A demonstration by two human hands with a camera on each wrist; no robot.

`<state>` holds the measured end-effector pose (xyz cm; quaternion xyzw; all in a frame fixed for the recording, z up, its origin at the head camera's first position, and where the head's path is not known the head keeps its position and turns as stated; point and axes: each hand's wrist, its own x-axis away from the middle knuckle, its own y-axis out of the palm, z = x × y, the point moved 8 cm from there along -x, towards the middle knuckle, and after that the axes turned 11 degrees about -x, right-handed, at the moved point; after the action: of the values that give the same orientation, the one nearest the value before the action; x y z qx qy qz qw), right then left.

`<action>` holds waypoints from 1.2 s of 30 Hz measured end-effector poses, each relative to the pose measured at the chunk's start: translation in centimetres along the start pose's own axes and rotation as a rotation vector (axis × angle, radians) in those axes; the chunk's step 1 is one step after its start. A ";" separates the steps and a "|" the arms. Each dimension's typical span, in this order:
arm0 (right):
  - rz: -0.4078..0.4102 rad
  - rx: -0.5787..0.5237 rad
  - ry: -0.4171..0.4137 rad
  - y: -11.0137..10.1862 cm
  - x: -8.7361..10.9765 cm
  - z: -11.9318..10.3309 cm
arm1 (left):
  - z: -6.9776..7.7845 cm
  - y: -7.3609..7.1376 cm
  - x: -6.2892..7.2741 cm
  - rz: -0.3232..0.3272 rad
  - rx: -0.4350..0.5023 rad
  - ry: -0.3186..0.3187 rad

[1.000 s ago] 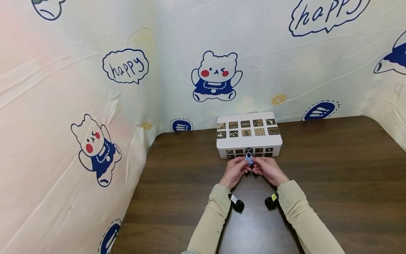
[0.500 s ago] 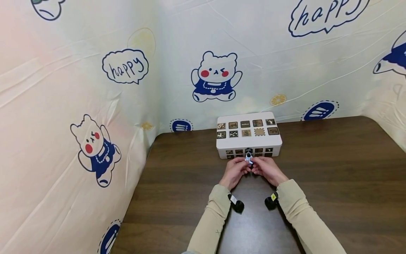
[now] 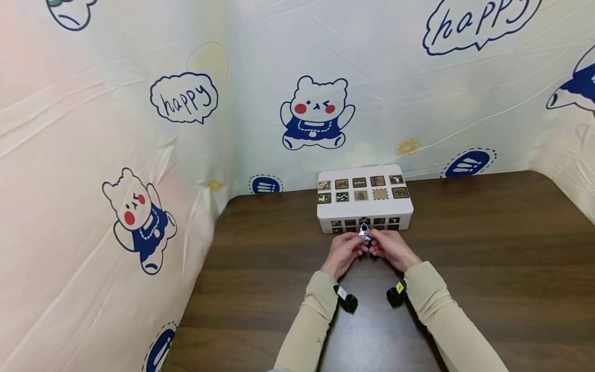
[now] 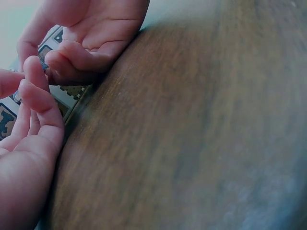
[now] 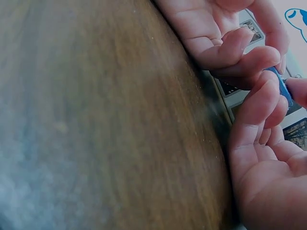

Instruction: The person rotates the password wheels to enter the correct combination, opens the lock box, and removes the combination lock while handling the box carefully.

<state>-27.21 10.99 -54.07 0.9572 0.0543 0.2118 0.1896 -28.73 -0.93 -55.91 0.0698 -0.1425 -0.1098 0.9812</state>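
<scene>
A small blue padlock (image 3: pixel 364 235) with a metal shackle is held between both hands, just in front of the white box (image 3: pixel 362 208). My left hand (image 3: pixel 343 253) pinches it from the left side. From the right, my right hand (image 3: pixel 391 249) pinches it too, the thumb lying on its face. In the right wrist view, the padlock's blue edge (image 5: pixel 282 82) shows between the fingertips, while most of its body is covered by fingers. The shackle points toward a dark metal clasp (image 3: pixel 364 220) on the box's front and overlaps its lower part in the head view.
The box, printed with several small dark and tan pictures, stands at the back of the brown wooden table (image 3: pixel 260 289). A pale cloth (image 3: pixel 260 103) with bear drawings hangs behind and along the left. Black wrist cameras are strapped under both sleeves.
The padlock's face has turned slightly and now shines paler than a second ago. Both hands keep nearly the same place and grip; the box has not moved.
</scene>
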 end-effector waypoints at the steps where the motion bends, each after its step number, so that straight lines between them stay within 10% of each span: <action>1: -0.001 0.004 -0.001 0.0 0.0 0.0 | -0.1 0.0 0.0 -0.001 0.003 -0.001; 36: -0.023 -0.008 0.000 0.1 0.0 -0.2 | -0.2 -0.2 0.1 -0.005 0.022 0.000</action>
<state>-27.27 10.94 -53.88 0.9557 0.0646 0.2097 0.1960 -28.62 -1.08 -56.13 0.0811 -0.1436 -0.1108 0.9801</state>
